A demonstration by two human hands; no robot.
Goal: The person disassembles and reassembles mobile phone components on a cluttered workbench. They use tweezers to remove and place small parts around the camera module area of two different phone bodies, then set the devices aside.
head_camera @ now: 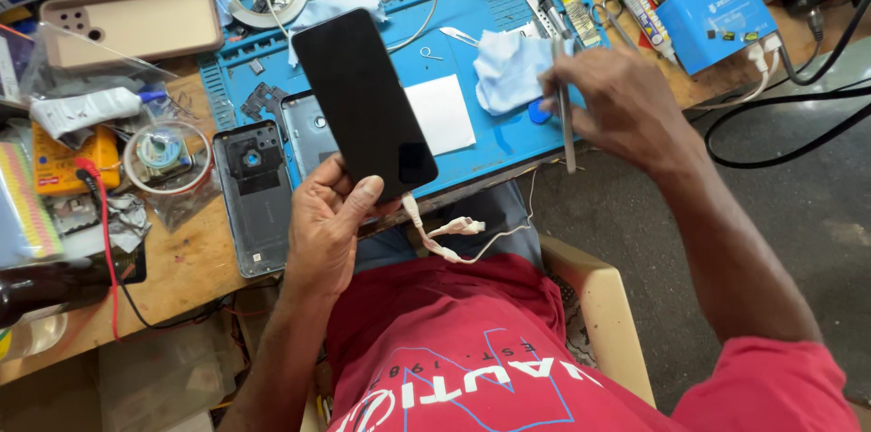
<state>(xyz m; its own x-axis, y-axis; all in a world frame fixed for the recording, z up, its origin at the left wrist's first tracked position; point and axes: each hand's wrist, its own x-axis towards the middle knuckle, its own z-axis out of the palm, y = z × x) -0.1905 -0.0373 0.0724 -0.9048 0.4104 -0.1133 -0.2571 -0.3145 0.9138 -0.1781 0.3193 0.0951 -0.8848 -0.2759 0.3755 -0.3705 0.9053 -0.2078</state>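
- While the head view looks down over a cluttered tabletop point(181, 260), the left hand point(331, 223) pinches a black phone point(363, 105) by its lower edge, thumb on the glass and fingers curled behind, holding it tilted above the blue mat point(454, 24).
- The phone's dark screen faces up, and a white cable point(445, 237) hangs from its bottom end toward the person's red shirt point(472, 350).
- The right hand point(617, 105) is closed around metal tweezers point(565, 123), whose tips point down past the near edge of the mat.
- Just beside the right hand lies a crumpled light blue cloth point(508, 69), with a small blue disc point(540, 111) touching it.
- A white square sheet point(440, 114) lies on the mat between the phone and the cloth.
- Left of the phone, a dark back cover point(254, 196) and a grey inner frame point(308, 132) lie side by side.
- A blue box point(726, 14) stands at the far right, and a tan phone case point(132, 24) lies at the far left.
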